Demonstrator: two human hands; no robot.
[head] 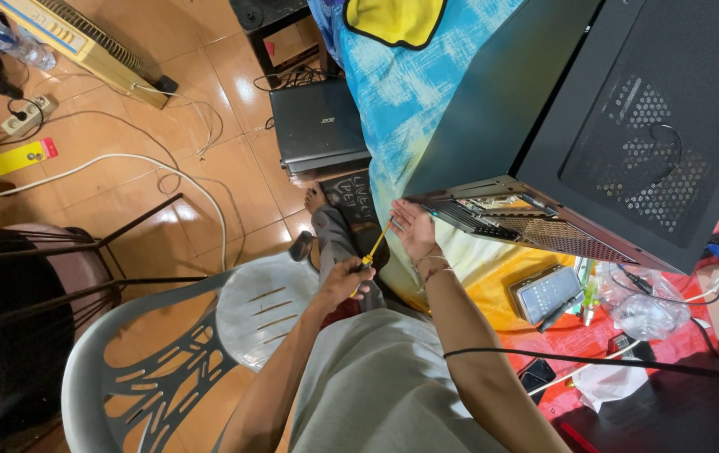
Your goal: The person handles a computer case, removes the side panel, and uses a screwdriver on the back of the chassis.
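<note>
Single head camera, tilted view, looking steeply down, close over lap.

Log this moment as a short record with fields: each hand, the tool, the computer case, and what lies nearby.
left hand: left hand gripping the handle of a yellow screwdriver
right hand: right hand open, palm at the corner of the black computer case
screwdriver: tip angled up toward the case's rear panel
case: tilted on the blue patterned cloth, vented side facing the camera
nearby: closed laptop on the tiled floor; grey plastic chair at the left; phone on the red surface
</note>
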